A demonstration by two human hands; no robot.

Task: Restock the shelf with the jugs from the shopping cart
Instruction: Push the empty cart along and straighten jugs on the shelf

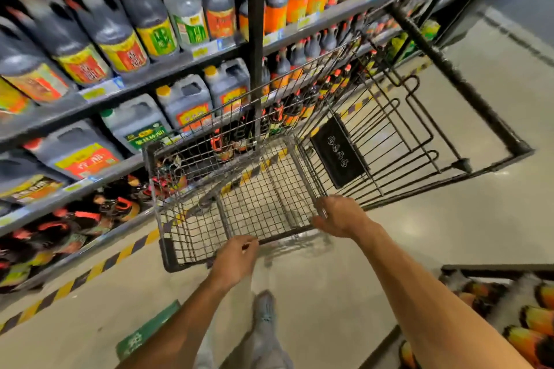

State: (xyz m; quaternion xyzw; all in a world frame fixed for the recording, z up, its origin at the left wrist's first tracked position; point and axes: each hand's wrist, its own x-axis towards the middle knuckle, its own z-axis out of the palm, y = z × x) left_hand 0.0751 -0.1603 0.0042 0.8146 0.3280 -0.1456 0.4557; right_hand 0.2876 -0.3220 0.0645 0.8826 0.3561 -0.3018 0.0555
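Note:
The wire shopping cart (186,249) stands in the aisle beside the shelf, and no jug shows inside its basket. My left hand (236,257) is at the cart's near rim with its fingers curled over the wire. My right hand (340,216) grips the near right corner of the basket, thumb under the rim. Dark jugs (183,99) with yellow, red and green labels fill the grey shelf (99,105) on the left, in several tiers.
A black upright post (256,39) divides the shelf bays just behind the cart. A yellow-and-black striped line (90,272) runs along the shelf base. A rack of bottles (527,317) sits at the lower right. My foot (265,305) stands on the pale floor.

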